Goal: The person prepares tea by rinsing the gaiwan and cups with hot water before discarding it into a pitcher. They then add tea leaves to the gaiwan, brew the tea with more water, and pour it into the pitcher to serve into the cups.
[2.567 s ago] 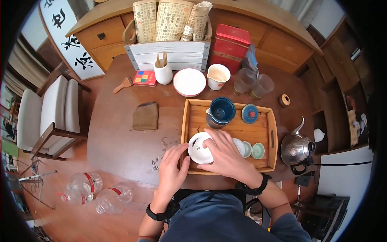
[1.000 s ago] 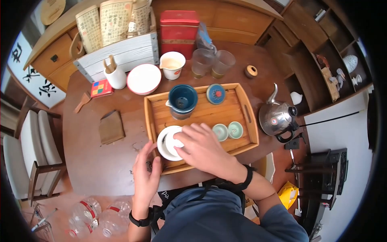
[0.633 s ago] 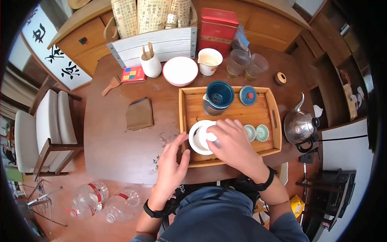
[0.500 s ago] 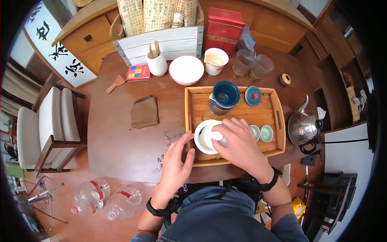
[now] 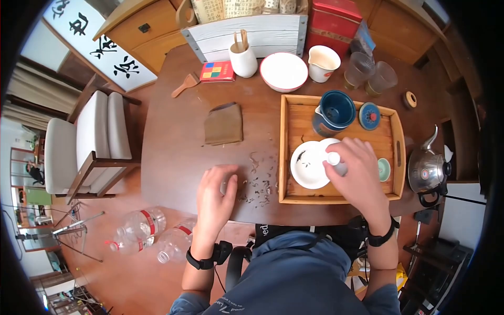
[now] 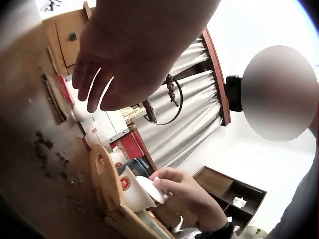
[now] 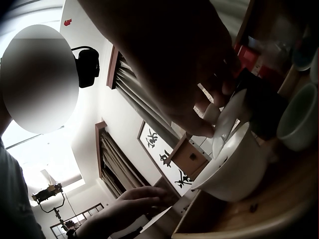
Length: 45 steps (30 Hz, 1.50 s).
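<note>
- The white bowl (image 5: 308, 165) sits in the near-left corner of the wooden tray (image 5: 391, 118), close to the person, probably so it can be handled without reaching over the other ware.
- The right hand (image 5: 357, 173) pinches the knob of the white lid (image 5: 333, 155) between fingers and thumb, holding it tilted against the bowl's far rim (a few dark leaves show inside the uncovered bowl).
- The left hand (image 5: 216, 191) lies palm down on the bench (image 5: 173, 157), fingers loosely spread and holding nothing, beside the scattered tea leaves (image 5: 257, 184); whether it presses on them I cannot tell.
- A blue pitcher (image 5: 332, 111) and its blue lid (image 5: 369, 115) stand at the tray's far side, apart from the bowl.
- A small green cup (image 5: 384, 169) sits just beyond the right hand.
- The steel kettle (image 5: 428, 168) stands off the tray, to the right.
</note>
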{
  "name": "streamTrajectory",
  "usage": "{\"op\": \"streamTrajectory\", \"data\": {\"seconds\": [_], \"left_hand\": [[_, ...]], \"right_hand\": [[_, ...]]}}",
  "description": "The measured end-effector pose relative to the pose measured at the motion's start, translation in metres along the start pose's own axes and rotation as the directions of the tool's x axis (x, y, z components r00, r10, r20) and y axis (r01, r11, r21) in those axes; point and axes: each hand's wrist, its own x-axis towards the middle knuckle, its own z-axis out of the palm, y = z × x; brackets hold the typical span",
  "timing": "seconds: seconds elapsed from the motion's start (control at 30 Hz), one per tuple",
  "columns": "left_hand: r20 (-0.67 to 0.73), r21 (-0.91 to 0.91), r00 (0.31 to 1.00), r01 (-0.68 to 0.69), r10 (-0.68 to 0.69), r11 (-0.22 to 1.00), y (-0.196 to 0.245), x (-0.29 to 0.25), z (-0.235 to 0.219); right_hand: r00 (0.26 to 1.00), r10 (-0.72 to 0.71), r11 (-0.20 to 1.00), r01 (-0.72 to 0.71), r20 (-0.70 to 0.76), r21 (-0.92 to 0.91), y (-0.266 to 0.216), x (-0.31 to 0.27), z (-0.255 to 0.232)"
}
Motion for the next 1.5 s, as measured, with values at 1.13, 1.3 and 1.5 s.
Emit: {"op": "streamTrajectory", "data": {"seconds": [1.13,1.3,1.5], "left_hand": [[0.191,0.337,0.981,-0.084,0.02,0.938,-0.019,-0.013,0.021],[0.132,0.071,0.982,-0.144,0.134,0.987,0.046,0.009,0.015],[0.144,-0.113,0.955,-0.245,0.26,0.963,0.076,0.044,0.049]], "right_hand": [[0.991,0.126,0.98,-0.119,-0.035,0.161,0.01,-0.014,-0.016],[0.988,0.144,0.976,-0.131,-0.063,0.174,0.011,-0.015,-0.022],[0.986,0.155,0.97,-0.141,-0.058,0.198,0.012,-0.019,-0.024]]}}
